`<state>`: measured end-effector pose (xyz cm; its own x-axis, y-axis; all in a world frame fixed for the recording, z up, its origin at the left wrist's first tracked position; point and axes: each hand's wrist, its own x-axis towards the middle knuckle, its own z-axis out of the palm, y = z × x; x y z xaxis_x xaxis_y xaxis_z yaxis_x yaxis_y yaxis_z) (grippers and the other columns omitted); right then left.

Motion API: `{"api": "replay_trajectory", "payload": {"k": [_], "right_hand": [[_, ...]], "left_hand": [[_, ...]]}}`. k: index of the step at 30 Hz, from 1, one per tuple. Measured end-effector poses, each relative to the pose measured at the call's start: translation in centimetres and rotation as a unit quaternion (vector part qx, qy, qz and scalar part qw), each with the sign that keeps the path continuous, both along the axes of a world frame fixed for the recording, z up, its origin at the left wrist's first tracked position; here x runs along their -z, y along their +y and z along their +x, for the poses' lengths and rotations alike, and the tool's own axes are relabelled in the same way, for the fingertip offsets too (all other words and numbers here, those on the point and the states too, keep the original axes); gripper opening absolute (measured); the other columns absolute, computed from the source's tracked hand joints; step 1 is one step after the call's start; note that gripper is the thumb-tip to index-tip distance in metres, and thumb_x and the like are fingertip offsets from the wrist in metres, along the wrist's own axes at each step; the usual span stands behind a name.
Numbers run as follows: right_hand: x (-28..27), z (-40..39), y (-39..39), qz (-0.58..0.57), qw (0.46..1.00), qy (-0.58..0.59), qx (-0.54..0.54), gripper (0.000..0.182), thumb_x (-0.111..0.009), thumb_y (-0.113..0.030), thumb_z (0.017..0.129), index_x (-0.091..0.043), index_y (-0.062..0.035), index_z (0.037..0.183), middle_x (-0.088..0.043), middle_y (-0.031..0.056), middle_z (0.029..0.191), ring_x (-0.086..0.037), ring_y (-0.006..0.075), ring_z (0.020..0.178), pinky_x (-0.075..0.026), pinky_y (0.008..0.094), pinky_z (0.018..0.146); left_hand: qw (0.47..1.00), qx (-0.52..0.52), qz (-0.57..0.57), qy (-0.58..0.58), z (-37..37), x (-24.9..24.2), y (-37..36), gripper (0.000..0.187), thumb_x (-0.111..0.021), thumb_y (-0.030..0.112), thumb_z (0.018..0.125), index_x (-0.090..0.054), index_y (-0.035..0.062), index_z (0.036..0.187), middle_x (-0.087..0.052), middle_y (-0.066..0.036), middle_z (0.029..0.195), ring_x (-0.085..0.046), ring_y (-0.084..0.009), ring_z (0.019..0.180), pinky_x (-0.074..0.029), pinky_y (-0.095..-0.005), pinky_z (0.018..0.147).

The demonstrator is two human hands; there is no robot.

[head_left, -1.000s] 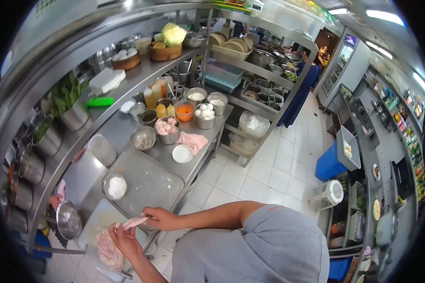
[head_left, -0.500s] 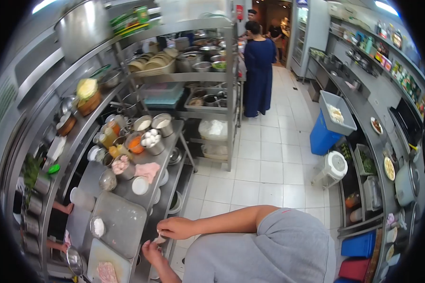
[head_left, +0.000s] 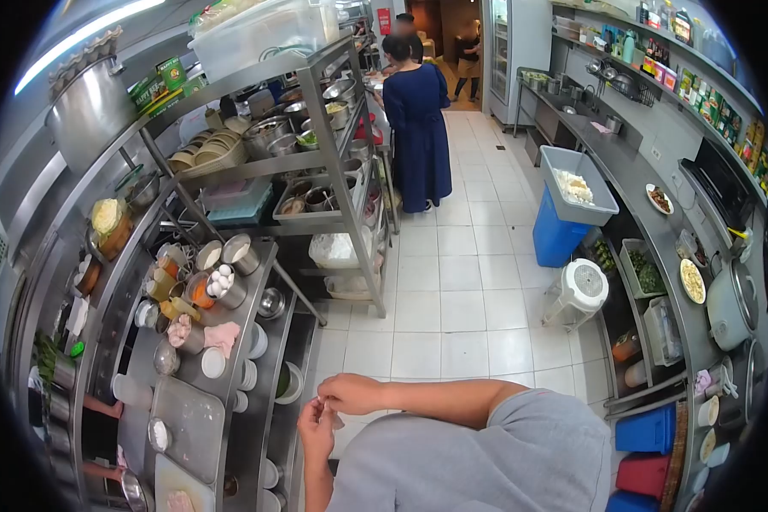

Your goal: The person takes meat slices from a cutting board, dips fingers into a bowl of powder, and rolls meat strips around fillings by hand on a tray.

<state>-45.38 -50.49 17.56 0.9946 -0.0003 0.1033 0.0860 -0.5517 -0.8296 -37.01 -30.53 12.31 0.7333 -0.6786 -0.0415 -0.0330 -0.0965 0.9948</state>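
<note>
My left hand (head_left: 316, 433) and my right hand (head_left: 350, 395) meet in front of my body, beside the steel counter's edge. The fingers of both are pinched together on a small, limp, pale piece (head_left: 338, 421); its kind is too small to make out. On the counter to the left lie a grey metal tray (head_left: 198, 418), a small bowl of white powder (head_left: 159, 434) and a white cutting board (head_left: 166, 469) with a slab of pale raw meat (head_left: 179, 501). A pink cloth (head_left: 222, 338) and a white round container (head_left: 213, 363) sit farther along.
Across the counter another person's hands (head_left: 104, 406) reach in near a metal bowl (head_left: 134, 492). A person in a dark blue dress (head_left: 417, 128) stands ahead in the aisle. A blue bin (head_left: 559, 226) and a white stool (head_left: 578, 293) line the right side, beside a long counter (head_left: 636, 179).
My view has turned right, so the counter and shelves sit farther left. Both hands have come up, away from the counter's edge, still pinching the pale piece.
</note>
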Motion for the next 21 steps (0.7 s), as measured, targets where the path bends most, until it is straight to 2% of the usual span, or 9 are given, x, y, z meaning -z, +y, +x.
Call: {"api": "replay_trajectory", "payload": {"k": [3, 6, 9, 11, 14, 21], "right_hand": [[-0.1, -1.0, -0.5, 0.010, 1.000, -0.029, 0.003, 0.018, -0.067, -0.012, 0.098, -0.075, 0.0020, 0.105, -0.078, 0.0226, 0.109, -0.075, 0.0449, 0.105, -0.058, 0.0532, 0.092], [-0.5, -0.6, -0.2, 0.026, 0.999, 0.015, -0.018, 0.018, -0.069, -0.013, 0.096, -0.076, 0.0013, 0.104, -0.079, 0.0216, 0.108, -0.076, 0.0425, 0.105, -0.059, 0.0523, 0.091], [-1.2, 0.1, 0.9, -0.002, 0.999, -0.005, -0.034, 0.019, -0.070, -0.014, 0.094, -0.076, 0.0001, 0.106, -0.079, 0.0197, 0.109, -0.077, 0.0412, 0.105, -0.059, 0.0521, 0.091], [-1.4, 0.4, 1.8, -0.006, 0.998, -0.033, -0.060, 0.019, -0.070, -0.014, 0.096, -0.075, -0.0010, 0.109, -0.078, 0.0177, 0.110, -0.077, 0.0414, 0.107, -0.059, 0.0525, 0.091], [-0.3, 1.4, 3.1, -0.011, 0.996, -0.046, -0.082, 0.019, -0.068, -0.013, 0.099, -0.074, -0.0012, 0.113, -0.076, 0.0167, 0.113, -0.076, 0.0418, 0.109, -0.059, 0.0530, 0.094], [0.5, 3.0, 5.2, 0.018, 0.989, -0.075, -0.128, 0.017, -0.066, -0.009, 0.102, -0.073, -0.0016, 0.116, -0.074, 0.0174, 0.118, -0.074, 0.0425, 0.111, -0.058, 0.0535, 0.097]], "left_hand": [[0.999, -0.018, -0.030, 0.005, -0.4, 1.2, -0.2, 0.020, -0.073, 0.004, 0.107, -0.073, -0.0029, 0.126, -0.078, -0.004, 0.112, -0.069, -0.0099, 0.101, -0.055, -0.0286, 0.092], [0.995, -0.027, -0.087, 0.047, -0.3, 2.0, 0.6, 0.016, -0.072, 0.002, 0.107, -0.074, -0.0010, 0.122, -0.078, -0.005, 0.111, -0.069, -0.0096, 0.096, -0.057, -0.0287, 0.089], [0.997, -0.050, -0.052, -0.024, -1.6, 1.4, 1.5, 0.013, -0.071, -0.001, 0.106, -0.073, 0.0008, 0.119, -0.078, -0.005, 0.110, -0.070, -0.0097, 0.096, -0.058, -0.0289, 0.087], [0.996, -0.068, -0.044, -0.029, -1.6, 2.0, 2.5, 0.012, -0.068, -0.004, 0.106, -0.072, 0.0009, 0.116, -0.078, -0.004, 0.108, -0.070, -0.0096, 0.097, -0.058, -0.0289, 0.089], [0.989, -0.132, -0.074, -0.004, -2.5, 1.0, 3.4, 0.010, -0.067, -0.002, 0.107, -0.073, 0.0002, 0.114, -0.077, -0.003, 0.107, -0.069, -0.0085, 0.097, -0.057, -0.0278, 0.087], [0.981, -0.184, -0.013, -0.060, -2.7, 1.6, 6.0, 0.017, -0.059, 0.005, 0.112, -0.075, -0.0006, 0.117, -0.076, -0.004, 0.108, -0.068, -0.0086, 0.096, -0.054, -0.0272, 0.085]]}}
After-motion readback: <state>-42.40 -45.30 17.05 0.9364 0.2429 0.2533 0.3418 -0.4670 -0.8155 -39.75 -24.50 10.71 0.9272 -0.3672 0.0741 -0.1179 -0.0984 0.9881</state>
